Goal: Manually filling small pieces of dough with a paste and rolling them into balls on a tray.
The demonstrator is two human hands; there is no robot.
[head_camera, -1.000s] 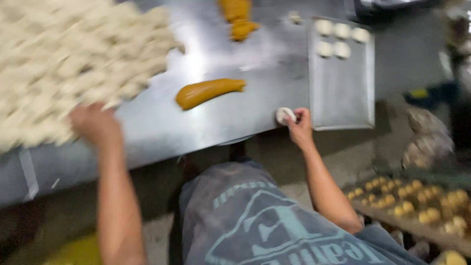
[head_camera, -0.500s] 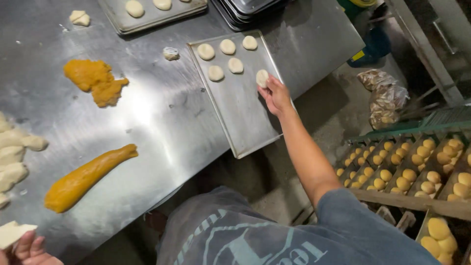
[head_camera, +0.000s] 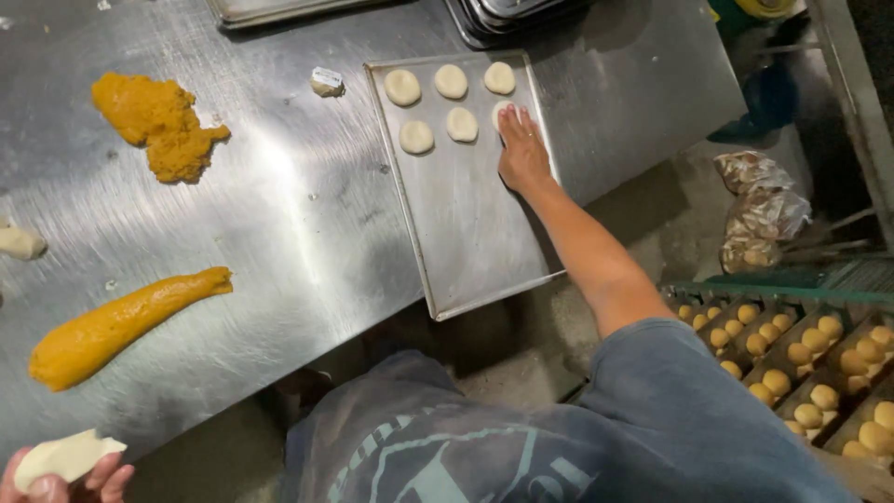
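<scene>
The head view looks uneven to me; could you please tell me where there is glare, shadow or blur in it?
Head view: broad glare whitens the steel table left of the baking tray; the floor and the top right corner lie in shadow; the right hand pressing a dough disc and the left hand holding a dough piece look reasonably sharp, with no strong motion blur.

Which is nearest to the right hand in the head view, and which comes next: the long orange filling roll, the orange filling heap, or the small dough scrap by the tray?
Measured from the right hand on the baking tray:
1. Small dough scrap, just left of the tray's top corner.
2. Orange filling heap, upper left of the steel table.
3. Long orange filling roll, lower left, near the table edge.
</scene>
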